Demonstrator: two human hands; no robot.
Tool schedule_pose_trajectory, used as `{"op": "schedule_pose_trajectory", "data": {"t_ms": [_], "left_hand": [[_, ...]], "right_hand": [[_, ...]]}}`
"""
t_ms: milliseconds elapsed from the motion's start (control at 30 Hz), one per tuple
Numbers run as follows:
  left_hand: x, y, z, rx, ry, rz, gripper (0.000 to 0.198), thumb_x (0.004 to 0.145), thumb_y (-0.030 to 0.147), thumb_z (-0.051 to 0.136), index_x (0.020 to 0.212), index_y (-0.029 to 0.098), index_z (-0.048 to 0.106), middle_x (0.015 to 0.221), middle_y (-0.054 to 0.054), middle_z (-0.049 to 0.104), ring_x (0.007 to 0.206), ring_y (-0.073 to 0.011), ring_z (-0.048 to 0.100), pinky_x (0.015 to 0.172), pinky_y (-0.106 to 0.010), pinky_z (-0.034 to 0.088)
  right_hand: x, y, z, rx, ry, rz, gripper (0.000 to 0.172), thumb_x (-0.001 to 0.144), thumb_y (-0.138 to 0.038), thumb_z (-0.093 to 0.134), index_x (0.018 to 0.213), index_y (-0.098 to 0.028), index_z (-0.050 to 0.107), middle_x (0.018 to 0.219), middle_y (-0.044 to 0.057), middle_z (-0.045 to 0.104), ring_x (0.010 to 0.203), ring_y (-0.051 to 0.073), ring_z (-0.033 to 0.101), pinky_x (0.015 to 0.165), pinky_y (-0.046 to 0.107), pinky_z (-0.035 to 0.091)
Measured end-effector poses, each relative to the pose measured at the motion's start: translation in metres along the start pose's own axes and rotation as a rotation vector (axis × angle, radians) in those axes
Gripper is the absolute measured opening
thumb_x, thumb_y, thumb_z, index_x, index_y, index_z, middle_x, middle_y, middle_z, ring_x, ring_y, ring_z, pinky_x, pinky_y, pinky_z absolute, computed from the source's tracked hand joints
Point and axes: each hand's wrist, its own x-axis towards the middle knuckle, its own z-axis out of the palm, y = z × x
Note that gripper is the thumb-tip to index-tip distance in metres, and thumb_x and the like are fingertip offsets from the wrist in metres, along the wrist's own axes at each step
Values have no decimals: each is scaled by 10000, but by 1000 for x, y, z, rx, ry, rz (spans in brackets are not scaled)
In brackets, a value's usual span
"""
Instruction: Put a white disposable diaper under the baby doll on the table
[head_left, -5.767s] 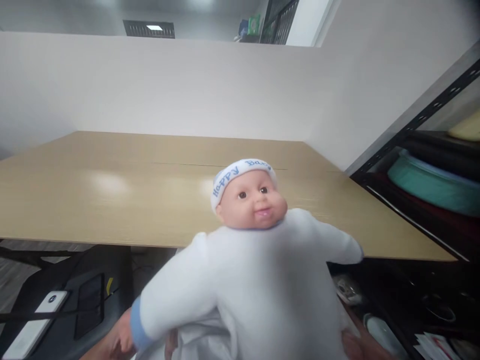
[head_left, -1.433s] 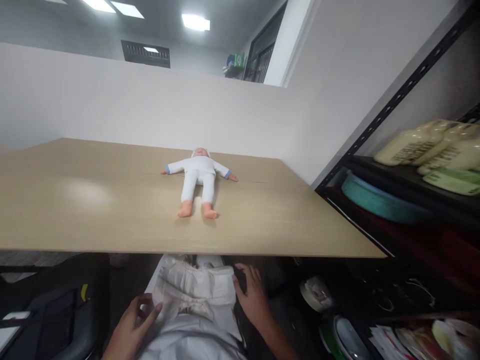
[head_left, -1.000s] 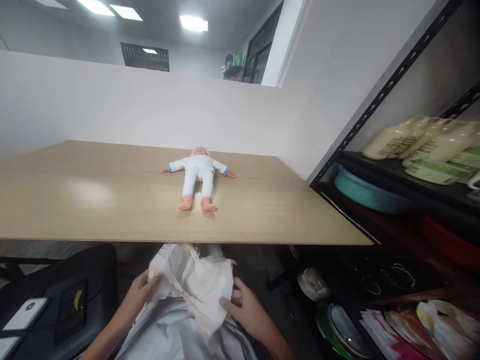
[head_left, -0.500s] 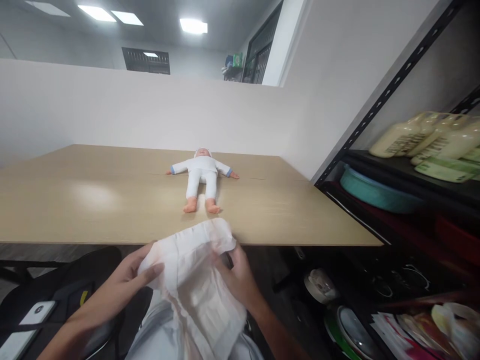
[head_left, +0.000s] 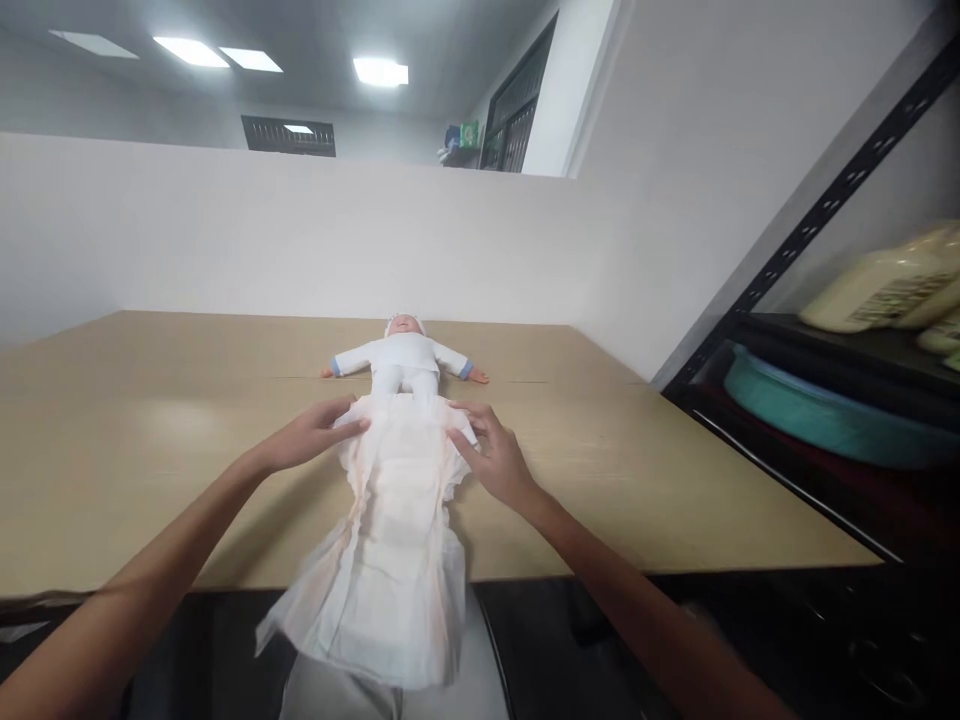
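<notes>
An unfolded white diaper stretches between my two hands, its near end hanging over the table's front edge. My left hand pinches its far left corner between thumb and fingers. At the far right corner, my right hand grips the other side the same way. Just beyond the diaper a baby doll in a white outfit with blue cuffs lies on its back, arms spread and head away from me. The diaper's far edge hides the doll's lower legs and feet.
The wooden table ends at a white wall behind the doll. On the right stands a black shelf rack with cream bottles and a teal basin.
Both hands have carried the diaper forward from above my lap to over the table at the doll's legs. It is now spread out flatter, and the doll's feet have become covered from view.
</notes>
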Motion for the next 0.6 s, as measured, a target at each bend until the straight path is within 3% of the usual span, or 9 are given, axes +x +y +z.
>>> {"op": "schedule_pose_trajectory", "data": {"t_ms": [100, 167, 267, 333, 433, 600], "left_hand": [[30, -31, -13, 14, -28, -77, 494, 1010, 685, 738, 922, 218, 604, 906, 8, 545, 824, -187, 503, 704, -279, 383], [38, -50, -20, -36, -80, -118, 504, 1001, 680, 760, 914, 218, 578, 875, 22, 499, 792, -168, 474, 685, -269, 345], [34, -76, -28, -160, -179, -151, 442, 1016, 650, 762, 1027, 225, 638, 923, 12, 554, 819, -170, 517, 706, -263, 369], [26, -89, -31, -240, -203, -166, 425, 1023, 639, 756, 1066, 229, 655, 936, 6, 573, 830, -174, 528, 719, -261, 380], [18, -103, -34, -310, -231, -170, 404, 1028, 613, 756, 1026, 223, 649, 919, 6, 549, 819, -173, 498, 719, -264, 368], [17, -113, -36, -233, -237, -207, 400, 1028, 576, 763, 928, 225, 601, 893, 9, 506, 797, -178, 447, 701, -274, 347]], "right_hand": [[25, 26, 0, -80, -122, -57, 277, 1125, -424, 632, 1325, -272, 749, 967, 24, 742, 829, 214, 687, 840, 362, 590], [34, 41, -3, -95, -230, -118, 243, 1121, -411, 649, 1267, -269, 780, 1117, 66, 750, 986, 238, 716, 946, 396, 598], [35, 61, -10, -91, -318, -183, 262, 1092, -411, 716, 1310, -283, 785, 1321, 112, 695, 1288, 293, 688, 1153, 479, 556], [31, 72, -15, -83, -322, -216, 287, 1073, -417, 753, 1328, -286, 781, 1410, 131, 664, 1352, 309, 665, 1198, 509, 536], [24, 79, -19, -124, -301, -279, 261, 1020, -412, 829, 1247, -288, 795, 1491, 139, 647, 1285, 317, 673, 1144, 524, 565], [22, 71, -16, -160, -236, -316, 140, 968, -312, 884, 1058, -278, 782, 1475, 119, 693, 1283, 332, 665, 1122, 534, 573]]}}
